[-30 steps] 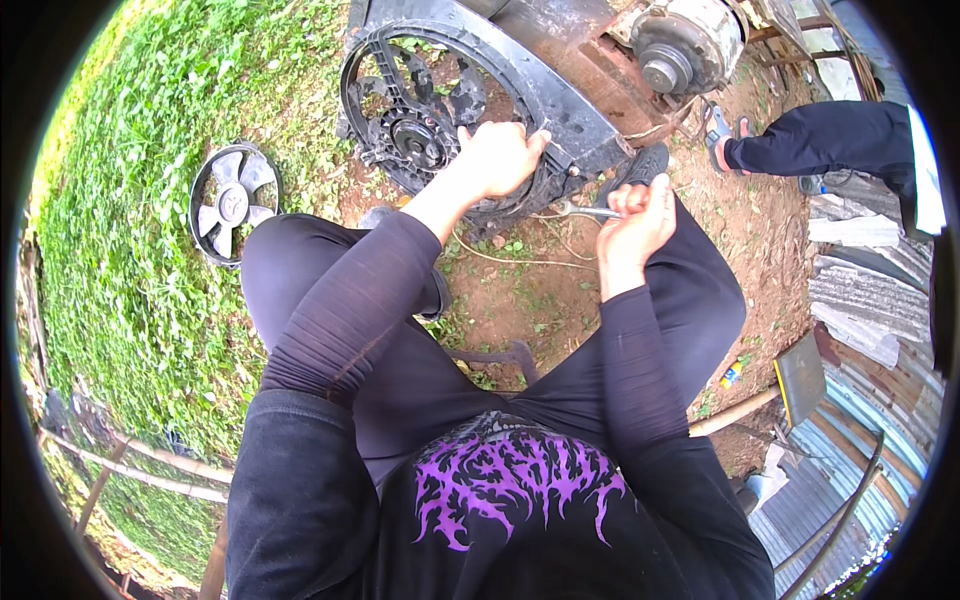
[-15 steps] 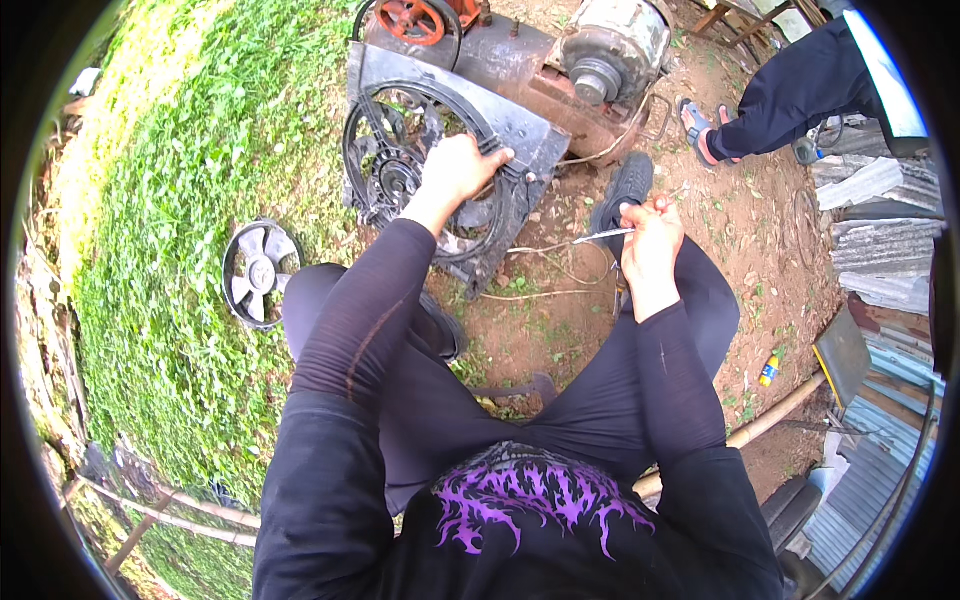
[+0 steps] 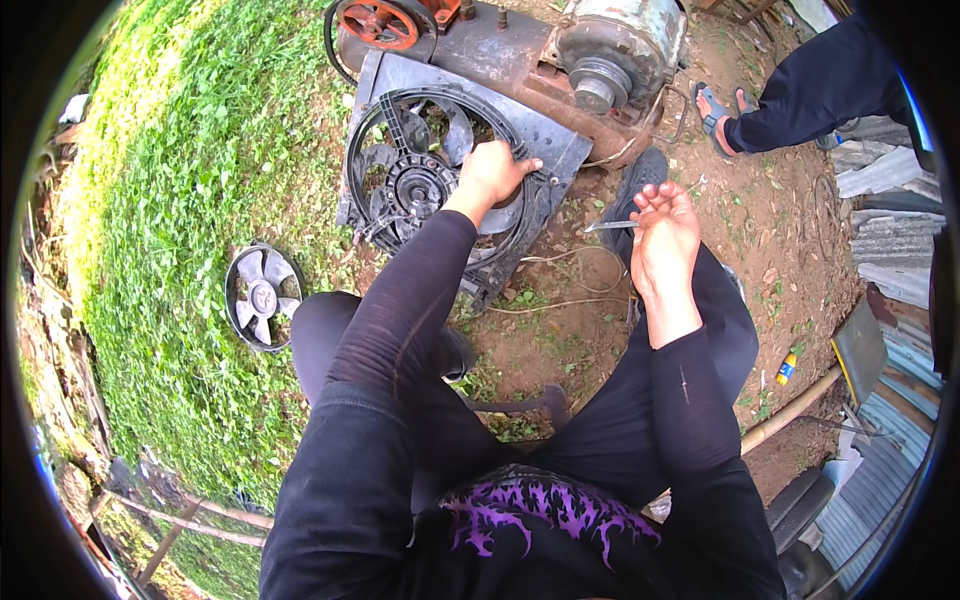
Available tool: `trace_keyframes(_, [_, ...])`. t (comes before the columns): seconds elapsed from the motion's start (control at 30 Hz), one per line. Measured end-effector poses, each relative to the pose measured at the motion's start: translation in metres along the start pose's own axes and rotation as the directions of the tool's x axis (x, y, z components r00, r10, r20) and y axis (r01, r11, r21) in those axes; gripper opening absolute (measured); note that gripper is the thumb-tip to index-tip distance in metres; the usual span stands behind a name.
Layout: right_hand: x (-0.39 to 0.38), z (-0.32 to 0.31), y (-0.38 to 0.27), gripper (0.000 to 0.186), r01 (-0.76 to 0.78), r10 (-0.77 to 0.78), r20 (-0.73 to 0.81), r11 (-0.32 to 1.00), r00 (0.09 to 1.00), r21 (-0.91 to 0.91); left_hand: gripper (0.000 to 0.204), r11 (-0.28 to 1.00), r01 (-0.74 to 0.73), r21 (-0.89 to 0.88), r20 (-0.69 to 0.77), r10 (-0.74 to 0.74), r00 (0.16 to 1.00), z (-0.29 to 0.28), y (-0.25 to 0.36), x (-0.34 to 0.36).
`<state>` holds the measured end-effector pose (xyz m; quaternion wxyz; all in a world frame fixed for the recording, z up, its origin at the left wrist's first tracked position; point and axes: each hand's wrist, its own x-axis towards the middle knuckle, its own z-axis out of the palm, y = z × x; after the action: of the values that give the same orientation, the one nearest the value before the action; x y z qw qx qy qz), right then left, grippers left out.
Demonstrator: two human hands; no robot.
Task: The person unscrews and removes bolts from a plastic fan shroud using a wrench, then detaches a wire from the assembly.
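Note:
A black radiator fan in its dusty shroud point(image 3: 555, 150) leans against a rusty compressor tank point(image 3: 490, 40), with its hub and blades facing up toward me. My left hand point(image 3: 490, 177) is closed on the right side of the fan shroud's ring, thumb out along the edge. Palm up above my right shoe point(image 3: 630, 190), my right hand point(image 3: 665, 245) loosely holds a slim metal tool point(image 3: 615, 225), its fingers half curled and its tip pointing left. I cannot make out what kind of tool it is. A thin cord point(image 3: 555, 308) lies on the dirt below.
A smaller round fan point(image 3: 262, 298) lies on the grass at left. An electric motor point(image 3: 615, 45) and red pulley point(image 3: 380, 20) sit on the tank. Another person's sandalled foot point(image 3: 720, 125) stands at right, near corrugated sheets point(image 3: 895, 275), a bamboo pole point(image 3: 790, 410) and a yellow bottle point(image 3: 787, 368).
My right hand has turned palm up, its fingers loosening around the tool. My left hand stays on the shroud. The view has shifted, showing more of the tank and red pulley.

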<state>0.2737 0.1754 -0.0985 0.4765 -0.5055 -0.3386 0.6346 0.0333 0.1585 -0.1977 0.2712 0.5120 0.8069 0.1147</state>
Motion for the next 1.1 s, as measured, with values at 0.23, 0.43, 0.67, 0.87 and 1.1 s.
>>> trace_keyframes(0.23, [0.031,-0.001,-0.011,0.05,0.329,-0.078,0.44,0.782,0.895,-0.529,0.067,0.994,-0.048,-0.094,-0.038,0.045,0.998,0.002,-0.013,0.03])
trace_keyframes(0.43, [0.039,0.024,-0.039,0.038,0.437,0.146,0.498,0.315,0.855,-0.843,0.065,1.0,-0.001,-0.019,0.102,0.003,0.995,-0.006,-0.011,0.025])
trace_keyframes(0.67, [0.046,0.017,-0.032,0.025,0.465,0.307,0.486,0.144,0.818,-0.874,0.083,0.987,0.083,0.137,0.39,-0.131,0.911,-0.053,0.025,-0.017])
trace_keyframes(0.87, [0.028,-0.015,-0.056,0.029,0.288,0.6,0.463,0.37,0.652,-0.884,0.076,0.962,0.21,0.174,0.327,-0.258,0.909,-0.07,0.023,-0.074])
trace_keyframes(1.1, [-0.027,0.006,-0.054,0.027,0.447,0.37,0.495,0.213,0.786,-0.869,0.077,0.974,0.222,0.035,0.342,-0.22,0.913,-0.095,0.013,-0.109])
